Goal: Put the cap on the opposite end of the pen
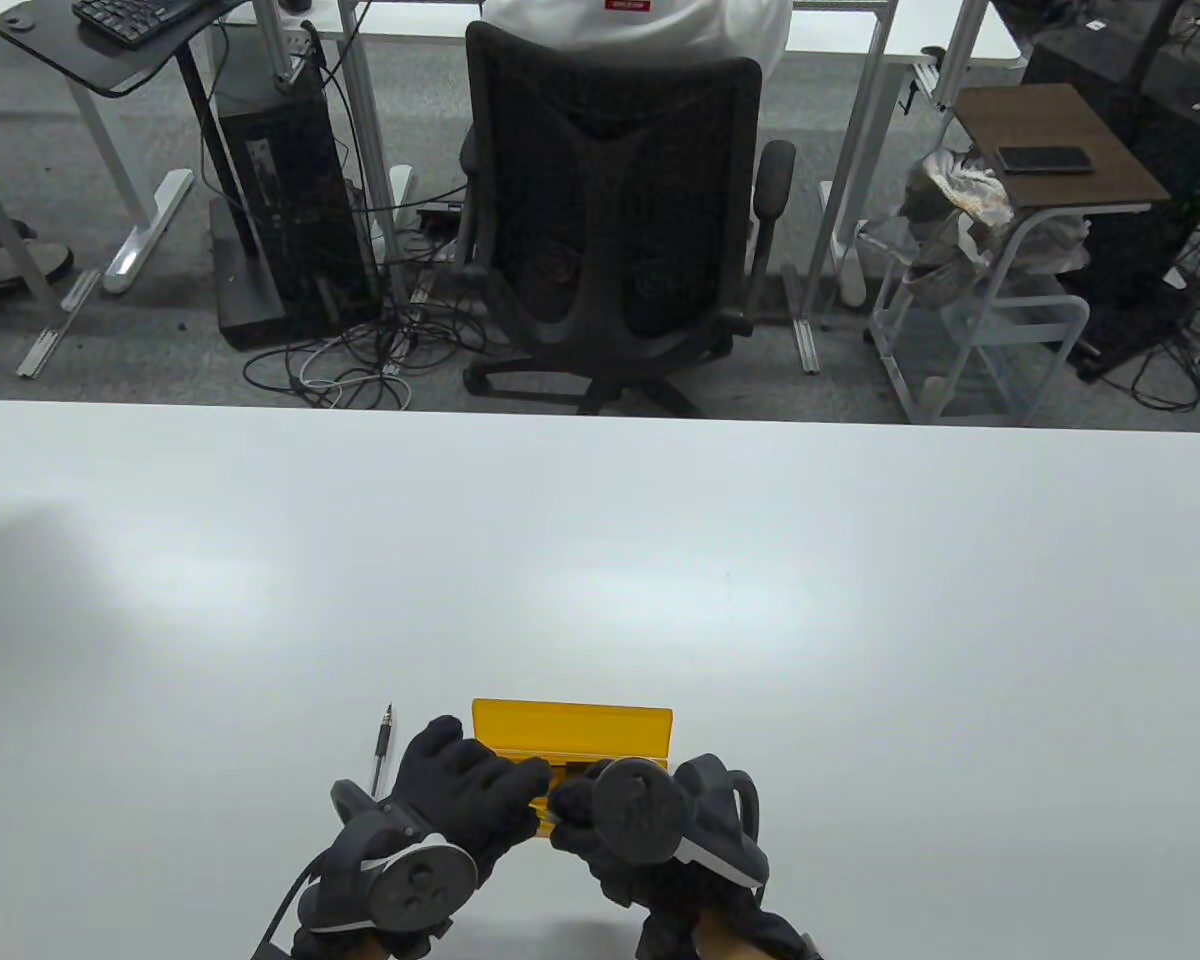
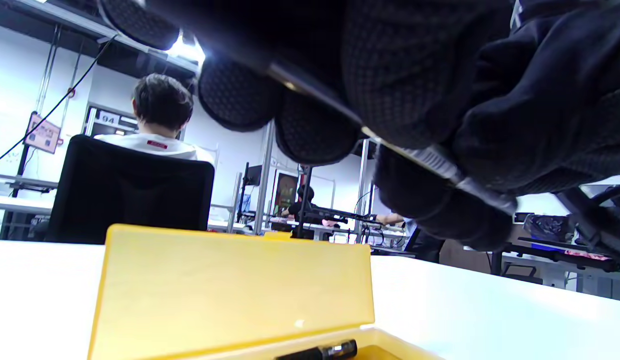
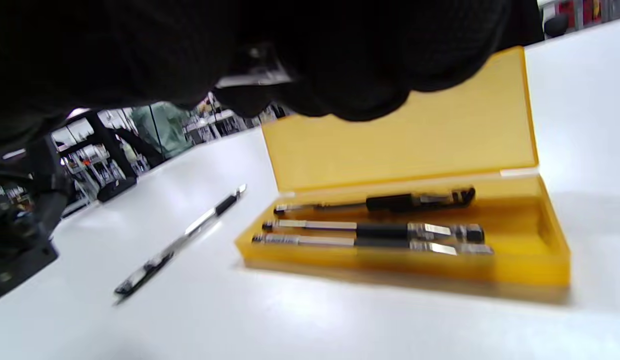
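Left wrist view: white plate (image 2: 108, 118) on background frame behind seated person, reads "04". Pink sign (image 2: 42, 133) on left wall, print too small to read. Red label (image 2: 156, 144) on back of seated person's white shirt; also in table view (image 1: 627, 5), lettering illegible in both.

Surface: broad white rectangular table (image 1: 660, 560), smooth top with soft glare patches, rounded far corners.
Case: shallow translucent yellow plastic case (image 1: 570, 735) near the front edge, lid hinged open and standing up on the far side (image 3: 405, 135).
Case contents: three slim black-and-silver pens (image 3: 375, 232) side by side, lengthwise along the tray.
Loose pen: slim black-and-silver pen (image 1: 383, 745) flat on the tabletop just left of the case, apart from it, pointing away from the front edge (image 3: 182, 237).
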Demonstrator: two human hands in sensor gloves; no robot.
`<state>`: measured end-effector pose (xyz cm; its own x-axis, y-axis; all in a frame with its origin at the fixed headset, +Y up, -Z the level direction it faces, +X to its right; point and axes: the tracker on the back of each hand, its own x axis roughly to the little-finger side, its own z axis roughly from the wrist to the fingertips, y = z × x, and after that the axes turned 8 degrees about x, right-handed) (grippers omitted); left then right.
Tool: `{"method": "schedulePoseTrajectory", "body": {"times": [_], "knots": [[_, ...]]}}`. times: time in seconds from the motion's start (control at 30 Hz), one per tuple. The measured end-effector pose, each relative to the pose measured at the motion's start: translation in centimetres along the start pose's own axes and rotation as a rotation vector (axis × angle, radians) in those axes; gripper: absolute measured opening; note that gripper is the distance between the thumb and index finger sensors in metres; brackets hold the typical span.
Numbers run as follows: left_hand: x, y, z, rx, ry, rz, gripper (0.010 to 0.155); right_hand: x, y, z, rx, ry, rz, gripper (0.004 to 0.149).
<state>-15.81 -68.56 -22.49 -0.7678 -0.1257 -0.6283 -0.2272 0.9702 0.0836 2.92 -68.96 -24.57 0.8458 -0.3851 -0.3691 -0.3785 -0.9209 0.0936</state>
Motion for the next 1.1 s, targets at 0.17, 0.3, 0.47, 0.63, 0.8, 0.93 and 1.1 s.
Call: {"method": "schedulePoseTrajectory", "body": {"times": [0.17, 0.3, 0.47, 0.63, 0.8, 0.93, 1.1], "knots": [[1.2, -0.3, -0.3, -0.008, 0.076, 0.013, 0.066, 0.7, 0.1, 0.4, -0.048, 0.063, -0.012, 0.045], [3.1, -0.2, -1.0, -0.032, 0.204, -0.085, 0.068, 2.6, -1.9, 0.0, 0.108, 0.209, -0.088, 0.046], [3.9, -0.7, -1.0, 0.003, 0.251, -0.077, 0.063, 5.2, -3.3, -0.3, 0.197, 0.454, -0.193, 0.048], [3.9, -0.9, -0.8, 0.024, 0.258, -0.07, 0.062, 8.4, -0.7, 0.4, -0.013, 0.668, -0.337, 0.049], [4.2, -1.2, -0.8, 0.052, 0.277, -0.054, 0.062, 9.9, 2.8, 0.9, -0.225, 0.76, -0.561, 0.049], [4.7, -1.3, -1.0, 0.06, 0.3, -0.067, 0.062, 10.1, 3.3, 0.9, -0.265, 0.767, -0.56, 0.05], [4.9, -1.6, -0.9, 0.081, 0.314, -0.069, 0.062, 10.3, 3.0, 0.5, -0.295, 0.782, -0.537, 0.053]]}}
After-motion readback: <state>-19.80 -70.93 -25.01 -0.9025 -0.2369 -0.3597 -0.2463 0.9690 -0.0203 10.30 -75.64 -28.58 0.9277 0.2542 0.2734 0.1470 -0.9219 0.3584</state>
